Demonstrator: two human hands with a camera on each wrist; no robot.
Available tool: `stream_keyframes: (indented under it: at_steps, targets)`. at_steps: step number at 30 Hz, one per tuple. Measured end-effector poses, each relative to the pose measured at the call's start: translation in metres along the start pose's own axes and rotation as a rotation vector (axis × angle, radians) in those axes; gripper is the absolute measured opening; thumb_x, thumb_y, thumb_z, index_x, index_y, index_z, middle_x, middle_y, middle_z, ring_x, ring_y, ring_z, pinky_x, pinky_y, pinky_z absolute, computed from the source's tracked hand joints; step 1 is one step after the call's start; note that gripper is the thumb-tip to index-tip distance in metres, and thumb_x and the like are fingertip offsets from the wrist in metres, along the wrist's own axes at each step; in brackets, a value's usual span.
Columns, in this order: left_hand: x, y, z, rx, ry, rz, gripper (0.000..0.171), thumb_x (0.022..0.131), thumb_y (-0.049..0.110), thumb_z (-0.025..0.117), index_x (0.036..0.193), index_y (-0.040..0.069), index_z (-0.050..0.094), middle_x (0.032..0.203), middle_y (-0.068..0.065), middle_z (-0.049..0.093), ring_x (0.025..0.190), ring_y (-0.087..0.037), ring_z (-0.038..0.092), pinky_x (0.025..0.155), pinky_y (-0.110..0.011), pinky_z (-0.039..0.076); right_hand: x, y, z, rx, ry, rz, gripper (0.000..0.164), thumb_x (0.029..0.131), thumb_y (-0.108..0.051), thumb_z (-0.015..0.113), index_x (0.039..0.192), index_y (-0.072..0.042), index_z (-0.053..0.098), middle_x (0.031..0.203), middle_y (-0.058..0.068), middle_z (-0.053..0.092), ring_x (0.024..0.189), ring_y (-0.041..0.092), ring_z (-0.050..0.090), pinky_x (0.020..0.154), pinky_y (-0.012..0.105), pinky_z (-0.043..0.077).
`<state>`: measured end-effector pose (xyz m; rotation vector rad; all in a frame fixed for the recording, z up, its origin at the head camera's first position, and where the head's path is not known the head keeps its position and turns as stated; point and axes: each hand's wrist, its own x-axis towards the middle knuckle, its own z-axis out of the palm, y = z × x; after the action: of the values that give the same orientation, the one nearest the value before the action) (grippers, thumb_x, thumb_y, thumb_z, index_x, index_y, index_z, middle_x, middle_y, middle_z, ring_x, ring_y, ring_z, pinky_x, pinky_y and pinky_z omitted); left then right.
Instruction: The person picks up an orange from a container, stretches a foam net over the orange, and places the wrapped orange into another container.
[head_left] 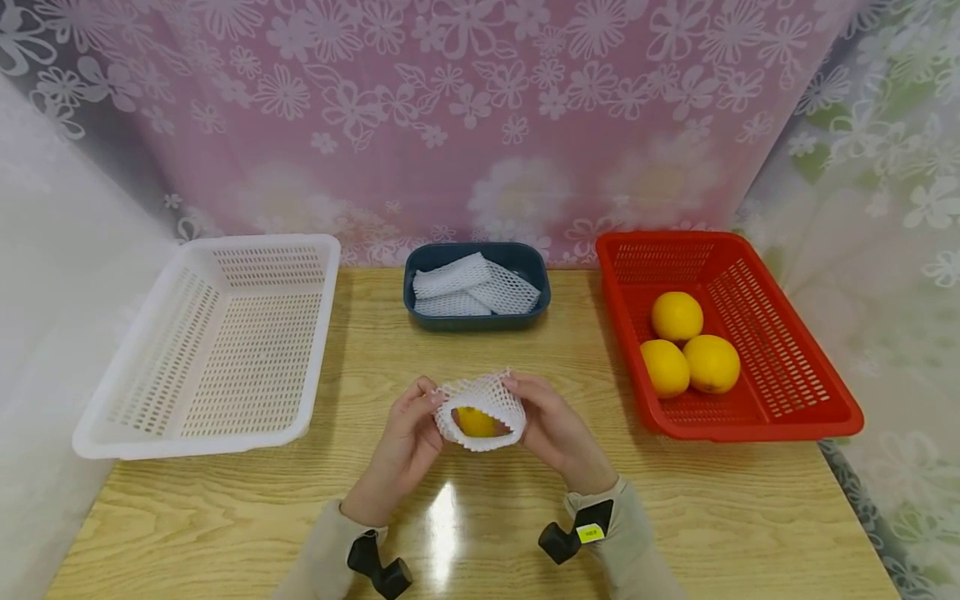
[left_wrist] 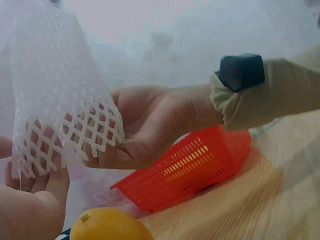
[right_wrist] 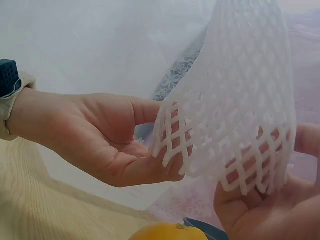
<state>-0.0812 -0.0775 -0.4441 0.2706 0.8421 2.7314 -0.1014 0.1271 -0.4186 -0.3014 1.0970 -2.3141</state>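
A white foam net sleeve (head_left: 483, 396) is stretched wide between both hands, its mouth facing the head camera. My left hand (head_left: 412, 437) grips one side of its rim, while my right hand (head_left: 561, 429) grips the opposite side. Fingers show through the mesh in both wrist views. Through the opening a yellow-orange fruit, an orange by its look (head_left: 477, 422), is partly visible. The wrist views place this orange (left_wrist: 110, 225) beneath the net's lower edge (right_wrist: 240, 175), apart from it, with most of the fruit cut off by the frame.
A white slotted basket (head_left: 318, 350) stands at the left. At the back middle, a dark blue tray (head_left: 480, 322) holds several folded foam nets (head_left: 450, 283). To the right, a red basket (head_left: 750, 429) contains three oranges (head_left: 712, 364). Floral curtains (head_left: 480, 125) hang behind the wooden table (head_left: 225, 517).
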Motion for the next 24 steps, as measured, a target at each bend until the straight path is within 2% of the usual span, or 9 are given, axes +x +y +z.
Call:
stream_keyframes:
  at_steps: [2, 5, 7, 9, 14, 18, 21, 24]
  targets:
    - [0.000, 0.000, 0.000, -0.058, 0.002, -0.033, 0.023, 0.101, -0.004, 0.034, 0.094, 0.008, 0.052, 0.089, -0.002, 0.055, 0.079, -0.011, 0.059, 0.067, -0.021, 0.052, 0.000, -0.001, -0.001, 0.040, -0.010, -0.010, 0.038, 0.108, -0.012, 0.029, 0.095, -0.009, 0.064, 0.084, 0.000, 0.058, 0.075, 0.013, 0.050, 0.071, 0.021, 0.044]
    - [-0.001, -0.001, 0.000, -0.100, -0.004, -0.086, 0.013, 0.102, 0.001, 0.043, 0.096, 0.009, 0.051, 0.090, -0.002, 0.055, 0.079, -0.011, 0.059, 0.066, -0.022, 0.052, 0.001, -0.003, -0.002, 0.091, -0.020, -0.023, 0.039, 0.109, -0.013, 0.022, 0.088, -0.008, 0.054, 0.072, 0.001, 0.050, 0.068, 0.016, 0.039, 0.066, 0.025, 0.034]
    - [-0.001, -0.001, 0.001, -0.102, -0.011, -0.117, 0.008, 0.101, 0.005, 0.048, 0.097, 0.010, 0.051, 0.090, -0.002, 0.056, 0.079, -0.011, 0.058, 0.066, -0.022, 0.051, 0.001, -0.004, -0.002, 0.134, -0.005, -0.021, 0.038, 0.109, -0.013, 0.020, 0.088, -0.007, 0.051, 0.072, 0.002, 0.049, 0.069, 0.017, 0.040, 0.069, 0.027, 0.033]
    - [-0.002, -0.002, 0.002, -0.087, -0.012, -0.146, 0.005, 0.101, 0.007, 0.047, 0.100, 0.011, 0.050, 0.091, -0.001, 0.057, 0.079, -0.011, 0.058, 0.066, -0.021, 0.050, 0.000, -0.005, -0.001, 0.175, 0.031, -0.021, 0.037, 0.109, -0.014, 0.020, 0.092, -0.007, 0.052, 0.075, 0.002, 0.052, 0.071, 0.016, 0.044, 0.071, 0.026, 0.036]
    - [-0.005, -0.005, 0.004, -0.019, -0.041, -0.244, 0.018, 0.103, 0.011, 0.033, 0.111, 0.011, 0.049, 0.097, 0.000, 0.059, 0.083, -0.011, 0.060, 0.069, -0.022, 0.052, -0.001, -0.007, 0.003, 0.225, 0.100, -0.030, 0.039, 0.110, -0.016, 0.022, 0.100, -0.009, 0.059, 0.086, 0.001, 0.059, 0.074, 0.014, 0.055, 0.069, 0.025, 0.046]
    - [-0.007, -0.009, 0.005, 0.022, -0.104, -0.337, 0.028, 0.106, 0.018, 0.031, 0.111, 0.015, 0.058, 0.099, 0.001, 0.061, 0.084, -0.010, 0.061, 0.069, -0.024, 0.052, -0.001, -0.007, 0.005, 0.212, 0.086, -0.051, 0.036, 0.109, -0.015, 0.027, 0.099, -0.010, 0.061, 0.085, 0.001, 0.061, 0.070, 0.015, 0.054, 0.065, 0.027, 0.044]
    - [-0.008, -0.013, 0.007, -0.006, -0.150, -0.378, 0.032, 0.108, 0.024, 0.031, 0.109, 0.019, 0.063, 0.096, 0.003, 0.063, 0.083, -0.008, 0.061, 0.070, -0.023, 0.052, -0.001, -0.005, 0.004, 0.200, 0.055, -0.075, 0.035, 0.107, -0.011, 0.032, 0.098, -0.010, 0.066, 0.086, 0.000, 0.063, 0.073, 0.013, 0.056, 0.067, 0.026, 0.044]
    - [-0.009, -0.018, 0.007, -0.066, -0.199, -0.401, 0.031, 0.109, 0.031, 0.035, 0.111, 0.017, 0.063, 0.097, 0.004, 0.065, 0.086, -0.006, 0.062, 0.074, -0.022, 0.052, -0.001, -0.003, 0.003, 0.185, 0.051, -0.082, 0.032, 0.106, -0.010, 0.038, 0.097, -0.010, 0.069, 0.089, -0.001, 0.065, 0.077, 0.010, 0.059, 0.069, 0.022, 0.048]
